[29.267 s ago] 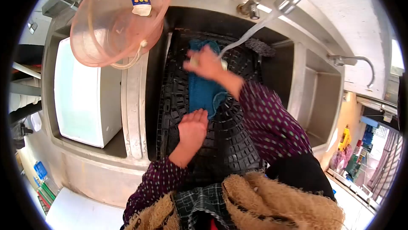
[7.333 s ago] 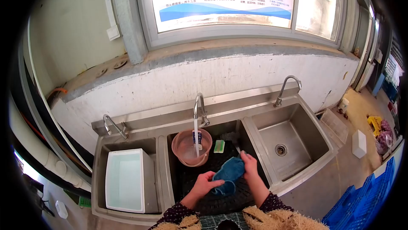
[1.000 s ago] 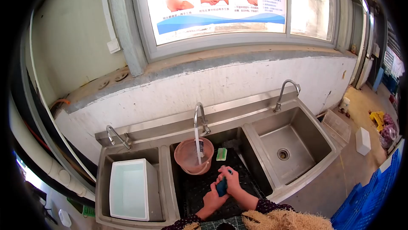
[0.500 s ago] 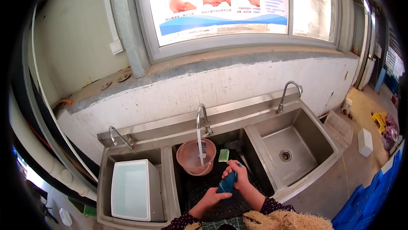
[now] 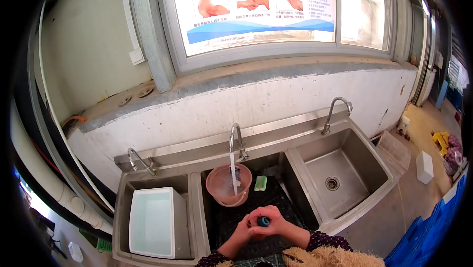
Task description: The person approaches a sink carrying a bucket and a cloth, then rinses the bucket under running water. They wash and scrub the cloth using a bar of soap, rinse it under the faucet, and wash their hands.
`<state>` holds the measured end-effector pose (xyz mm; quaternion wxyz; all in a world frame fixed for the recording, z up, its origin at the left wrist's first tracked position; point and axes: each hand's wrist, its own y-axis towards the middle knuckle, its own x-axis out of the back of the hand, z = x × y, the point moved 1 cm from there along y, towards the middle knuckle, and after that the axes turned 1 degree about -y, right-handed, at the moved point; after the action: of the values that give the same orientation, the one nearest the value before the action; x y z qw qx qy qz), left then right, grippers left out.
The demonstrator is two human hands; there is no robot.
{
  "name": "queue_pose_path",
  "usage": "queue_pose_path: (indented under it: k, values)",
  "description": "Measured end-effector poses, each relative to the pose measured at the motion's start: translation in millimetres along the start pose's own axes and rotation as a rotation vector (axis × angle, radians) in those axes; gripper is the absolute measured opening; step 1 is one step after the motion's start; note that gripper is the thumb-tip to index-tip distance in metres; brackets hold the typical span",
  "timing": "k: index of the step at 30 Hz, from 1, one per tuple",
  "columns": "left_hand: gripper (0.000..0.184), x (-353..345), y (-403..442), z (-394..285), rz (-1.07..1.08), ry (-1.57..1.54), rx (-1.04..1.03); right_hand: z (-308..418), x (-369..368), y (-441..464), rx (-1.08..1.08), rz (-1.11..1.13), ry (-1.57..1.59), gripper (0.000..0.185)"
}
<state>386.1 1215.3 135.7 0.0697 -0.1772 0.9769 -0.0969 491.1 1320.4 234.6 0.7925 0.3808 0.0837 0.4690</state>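
Observation:
A dark teal cloth [image 5: 263, 221] is bunched up between my two hands over the middle sink, with only its rolled end showing. My left hand [image 5: 242, 232] is closed around it from the left. My right hand [image 5: 276, 222] wraps it from above and the right, fingers curled over it. Just beyond them stands a pink bucket [image 5: 212, 188], with water running into it from the middle tap [image 5: 235, 136]. Something dark lies inside the bucket under the stream. Beside it rests a small green and white item [image 5: 260, 183], perhaps a sponge or a packet.
The left sink holds a white foam box [image 5: 173, 217] of water, under another tap [image 5: 134, 154]. A third tap [image 5: 331, 111] arches over the right sink [image 5: 354, 188]. Blue crates [image 5: 423, 237] stand at the lower right, and a white block [image 5: 424, 167] sits on the floor.
My hands have drawn together and turned, so the teal cloth, stretched lengthwise between them before, is now bunched with its end facing up. The view has shifted slightly.

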Motion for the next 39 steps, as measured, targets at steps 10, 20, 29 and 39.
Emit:
queue_pose_path:
  k: [10, 20, 29, 39]
  values:
    - [0.018, 15, 22, -41, -0.217, 0.089, -0.782, 27, -3, 36, 0.246, 0.021, 0.029, 0.024]
    - [0.019, -40, -5, -168, -0.538, -0.370, -0.838, -18, -2, 77, -0.315, -0.653, 1.398, 0.023]
    - [0.023, -45, -9, -113, -0.470, 0.535, -1.281, -74, -7, 27, -0.730, -0.345, 1.814, 0.029]
    - [0.023, -32, -12, -89, -0.308, 0.445, -1.270, -69, 0, -5, -0.852, -0.739, 1.585, 0.059]
